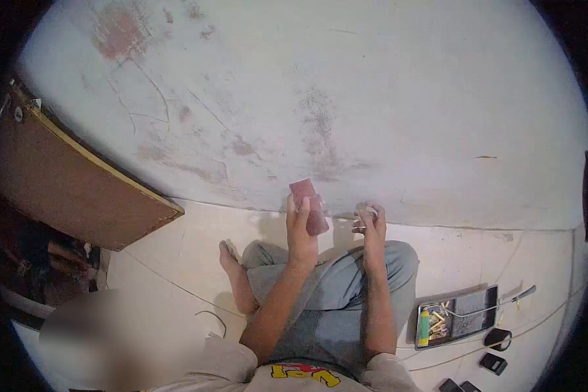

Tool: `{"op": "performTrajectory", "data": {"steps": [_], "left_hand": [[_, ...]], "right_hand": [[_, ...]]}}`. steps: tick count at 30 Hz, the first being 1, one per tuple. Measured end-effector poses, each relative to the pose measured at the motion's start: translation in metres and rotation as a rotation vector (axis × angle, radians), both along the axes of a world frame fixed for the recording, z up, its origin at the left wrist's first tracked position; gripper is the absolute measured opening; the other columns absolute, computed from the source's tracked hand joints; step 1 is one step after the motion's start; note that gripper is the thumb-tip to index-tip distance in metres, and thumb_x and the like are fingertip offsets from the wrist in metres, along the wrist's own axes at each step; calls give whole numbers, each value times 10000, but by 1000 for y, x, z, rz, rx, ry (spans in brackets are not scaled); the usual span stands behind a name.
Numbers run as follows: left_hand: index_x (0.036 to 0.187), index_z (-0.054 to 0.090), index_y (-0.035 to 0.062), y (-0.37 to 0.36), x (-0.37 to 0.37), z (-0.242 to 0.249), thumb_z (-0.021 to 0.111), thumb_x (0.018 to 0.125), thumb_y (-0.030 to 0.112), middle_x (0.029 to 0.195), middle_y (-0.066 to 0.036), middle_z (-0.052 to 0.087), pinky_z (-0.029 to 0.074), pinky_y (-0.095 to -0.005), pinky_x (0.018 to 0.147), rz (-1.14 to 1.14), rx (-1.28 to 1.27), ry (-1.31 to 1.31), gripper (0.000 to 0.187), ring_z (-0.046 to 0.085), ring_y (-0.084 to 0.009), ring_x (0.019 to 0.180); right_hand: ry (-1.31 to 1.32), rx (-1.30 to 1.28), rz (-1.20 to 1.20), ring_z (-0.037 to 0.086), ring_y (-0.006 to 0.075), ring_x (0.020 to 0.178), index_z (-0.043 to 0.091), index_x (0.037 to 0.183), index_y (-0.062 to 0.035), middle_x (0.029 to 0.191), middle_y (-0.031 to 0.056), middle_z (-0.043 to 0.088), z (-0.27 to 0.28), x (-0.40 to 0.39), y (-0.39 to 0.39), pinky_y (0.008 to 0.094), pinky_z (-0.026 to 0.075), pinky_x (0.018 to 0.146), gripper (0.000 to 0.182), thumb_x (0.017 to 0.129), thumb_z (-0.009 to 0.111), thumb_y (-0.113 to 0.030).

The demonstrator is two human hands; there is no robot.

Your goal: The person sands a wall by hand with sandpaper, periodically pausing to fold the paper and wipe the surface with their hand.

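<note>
Frame centre: my left hand (300, 236) gripped a reddish-brown sheet (317, 222); my right hand (372, 232), fingers part-curled, contents unclear.

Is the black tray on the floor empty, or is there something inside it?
Not empty: a green tube-shaped item and several small brass-coloured pieces lie inside the black tray.

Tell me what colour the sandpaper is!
The sandpaper in the left hand is reddish brown, best seen in the head view.
</note>
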State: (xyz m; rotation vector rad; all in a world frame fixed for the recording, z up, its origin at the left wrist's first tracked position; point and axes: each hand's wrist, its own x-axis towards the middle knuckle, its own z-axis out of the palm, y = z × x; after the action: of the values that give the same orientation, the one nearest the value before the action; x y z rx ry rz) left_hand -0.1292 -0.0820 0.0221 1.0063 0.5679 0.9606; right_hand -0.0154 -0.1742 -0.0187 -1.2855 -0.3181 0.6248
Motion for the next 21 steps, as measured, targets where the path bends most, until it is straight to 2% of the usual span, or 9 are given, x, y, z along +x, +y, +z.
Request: {"op": "performTrajectory", "data": {"steps": [2,6,8,9,11,12,14,17,21], "left_hand": [[1312,353,123,1,11,21,521,940,232,1081,-99,540,442,-423,904,-101,4,-106,422,532,-215,1044],[1324,415,51,3,27,26,504,949,189,1164,-147,460,472,-354,832,-42,-52,-29,410,534,-250,1013],[1278,471,47,-4,35,35,468,965,226,1105,-170,464,416,-404,898,348,919,572,361,490,-254,1051],[1278,471,47,-4,39,37,468,965,226,1105,-170,464,416,-404,898,347,918,572,361,490,-254,1051],[1317,474,26,-2,47,38,457,964,181,1180,-222,377,385,-417,915,431,1147,548,386,434,-318,1071],[1317,474,26,2,52,37,457,964,181,1180,-222,377,385,-417,915,430,1145,549,386,434,-318,1071],[1377,412,38,14,63,29,467,949,144,1224,-250,308,366,-421,922,426,1322,461,444,391,-365,1088],[1378,401,17,25,71,24,512,907,83,1214,-267,302,332,-449,941,452,1391,576,488,364,-386,1104],[1380,391,4,14,63,-15,544,867,34,1225,-268,281,300,-486,950,401,1382,708,537,340,-390,1113]], "right_hand": [[4,-24,-8,552,159,796,445,1223,-49,978,110,588,-3,1,1,293,464,694,388,909,544,-254],[5,-16,8,551,159,795,445,1224,-51,974,109,586,-4,3,-1,292,464,694,393,905,554,-254],[7,8,5,552,158,793,447,1225,-55,972,110,586,-4,3,-2,290,463,691,391,903,558,-249],[7,7,4,552,158,793,447,1225,-55,972,110,586,-3,3,-1,290,463,691,391,903,558,-249],[20,-3,-6,552,158,793,449,1224,-59,967,110,585,-2,2,0,287,462,689,386,904,555,-248],[20,-6,-7,552,158,793,449,1224,-59,967,110,585,-2,2,-1,287,462,689,386,904,555,-248],[18,24,-4,550,158,789,450,1221,-60,963,108,582,-5,3,-1,288,463,690,377,906,549,-242],[2,11,-20,552,159,791,449,1218,-58,964,107,579,-7,4,-1,291,465,687,371,906,548,-233],[36,3,-21,552,161,793,443,1224,-56,970,112,580,-3,3,0,290,464,686,379,907,547,-236]]}}
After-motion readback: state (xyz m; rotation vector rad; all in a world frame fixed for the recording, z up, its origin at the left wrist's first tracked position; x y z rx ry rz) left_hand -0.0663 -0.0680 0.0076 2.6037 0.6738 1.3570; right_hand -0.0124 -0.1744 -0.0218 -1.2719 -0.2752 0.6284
